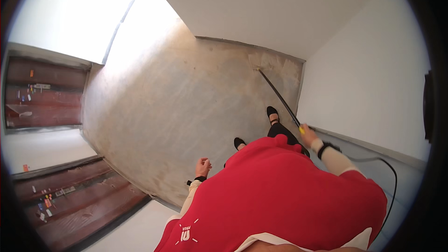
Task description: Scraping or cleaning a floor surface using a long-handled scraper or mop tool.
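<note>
My right hand (308, 135) grips a long black pole (281, 100) near a yellow part of its handle. The pole slants away across the concrete floor (168, 101), its far tip touching the floor near the corner of two white walls. Around that tip the floor shows pale streaks; the head of the tool is too small to tell. My left hand (203, 166) hangs beside my body with the fingers loosely curled and nothing seen in it. Both wrists bear black bands. A black cable (395, 182) loops from near my right wrist.
White walls (364, 87) stand ahead and to the right. On the left are two dark red doors (45, 77) (87, 203) bearing small stickers. Bright light falls through an opening at the upper left. My black shoes (272, 112) stand on the floor.
</note>
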The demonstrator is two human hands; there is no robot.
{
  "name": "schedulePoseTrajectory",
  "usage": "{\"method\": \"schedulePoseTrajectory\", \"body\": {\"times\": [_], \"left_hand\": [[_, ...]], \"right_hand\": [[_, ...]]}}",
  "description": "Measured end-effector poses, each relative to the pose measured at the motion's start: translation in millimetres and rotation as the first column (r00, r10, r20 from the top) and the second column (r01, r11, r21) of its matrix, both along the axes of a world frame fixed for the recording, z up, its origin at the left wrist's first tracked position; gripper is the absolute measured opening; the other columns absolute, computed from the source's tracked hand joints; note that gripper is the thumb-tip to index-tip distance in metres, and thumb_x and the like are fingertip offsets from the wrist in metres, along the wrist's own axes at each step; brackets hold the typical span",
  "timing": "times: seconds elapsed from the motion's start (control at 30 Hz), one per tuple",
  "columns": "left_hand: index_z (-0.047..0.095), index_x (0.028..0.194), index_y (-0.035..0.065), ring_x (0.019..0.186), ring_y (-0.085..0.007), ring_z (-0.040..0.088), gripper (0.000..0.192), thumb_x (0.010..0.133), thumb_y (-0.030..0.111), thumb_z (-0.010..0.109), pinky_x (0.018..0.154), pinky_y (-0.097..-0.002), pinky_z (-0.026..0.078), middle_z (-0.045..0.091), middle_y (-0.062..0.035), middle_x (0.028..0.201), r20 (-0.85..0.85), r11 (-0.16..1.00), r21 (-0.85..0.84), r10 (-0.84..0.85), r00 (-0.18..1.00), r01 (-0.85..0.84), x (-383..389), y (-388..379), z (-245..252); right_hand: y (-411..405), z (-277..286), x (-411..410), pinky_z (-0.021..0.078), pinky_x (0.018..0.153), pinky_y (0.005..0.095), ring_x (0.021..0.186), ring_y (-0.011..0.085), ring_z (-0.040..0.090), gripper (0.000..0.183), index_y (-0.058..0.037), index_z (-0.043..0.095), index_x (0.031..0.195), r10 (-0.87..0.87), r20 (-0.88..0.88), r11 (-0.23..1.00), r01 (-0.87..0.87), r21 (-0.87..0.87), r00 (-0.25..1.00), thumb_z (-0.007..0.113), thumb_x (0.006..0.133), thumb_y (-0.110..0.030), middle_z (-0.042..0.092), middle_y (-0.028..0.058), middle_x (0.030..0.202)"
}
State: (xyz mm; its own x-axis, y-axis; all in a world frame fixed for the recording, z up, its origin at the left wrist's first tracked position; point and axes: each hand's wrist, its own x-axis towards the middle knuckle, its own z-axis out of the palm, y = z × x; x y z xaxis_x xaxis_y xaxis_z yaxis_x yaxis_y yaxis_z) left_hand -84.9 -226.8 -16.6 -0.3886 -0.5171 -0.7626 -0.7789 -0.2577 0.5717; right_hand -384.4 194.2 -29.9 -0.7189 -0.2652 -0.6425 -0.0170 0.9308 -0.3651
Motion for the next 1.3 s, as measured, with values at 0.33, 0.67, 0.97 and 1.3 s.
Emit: {"method": "schedulePoseTrajectory", "body": {"times": [0.33,0.67,0.97,1.3], "left_hand": [[0.052,0.103,0.0022,0.067,-0.0154,0.059,0.031,0.081,0.024,0.055,0.059,-0.0279,0.046,0.060,-0.0092,0.079,0.134,0.975,0.054,-0.223,0.966,0.218,16.7,21.4,-12.0],[0.054,0.099,0.0025,0.063,-0.0143,0.059,0.029,0.079,0.024,0.057,0.057,-0.0279,0.046,0.061,-0.0083,0.078,0.112,0.977,0.018,-0.215,0.970,0.215,49.8,41.8,-45.1],[0.054,0.098,0.0016,0.063,-0.0146,0.058,0.028,0.080,0.022,0.056,0.058,-0.0276,0.046,0.061,-0.0093,0.079,0.068,0.998,0.007,0.067,0.995,-0.068,30.6,44.6,-20.3],[0.054,0.099,-0.0002,0.067,-0.0152,0.059,0.028,0.081,0.022,0.056,0.062,-0.0300,0.049,0.061,-0.0092,0.080,0.060,1.000,0.007,-0.001,0.998,0.001,16.9,41.2,-12.9]], "right_hand": [[-90.4,12.8,-74.6,0.0453,0.051,0.0422,0.058,0.0354,0.059,0.032,-0.0143,0.037,0.114,-0.130,0.192,0.985,0.149,-0.090,0.973,0.043,0.083,-0.016,0.058,0.0210,0.073],[-103.0,46.8,-55.3,0.0450,0.067,0.0457,0.078,0.0407,0.058,0.033,-0.0125,0.037,0.114,-0.054,0.217,0.996,0.067,-0.051,0.975,0.048,0.083,-0.018,0.058,0.0248,0.084],[58.6,3.4,27.1,0.0425,0.074,0.0487,0.091,0.0433,0.055,0.031,-0.0170,0.039,0.115,0.215,0.046,0.965,-0.205,-0.165,0.976,0.043,0.085,-0.021,0.058,0.0257,0.092],[-69.8,4.4,-46.8,0.0435,0.070,0.0486,0.084,0.0441,0.056,0.030,-0.0159,0.040,0.114,0.180,0.126,0.983,-0.175,-0.053,0.976,0.041,0.084,-0.018,0.058,0.0264,0.087]]}}
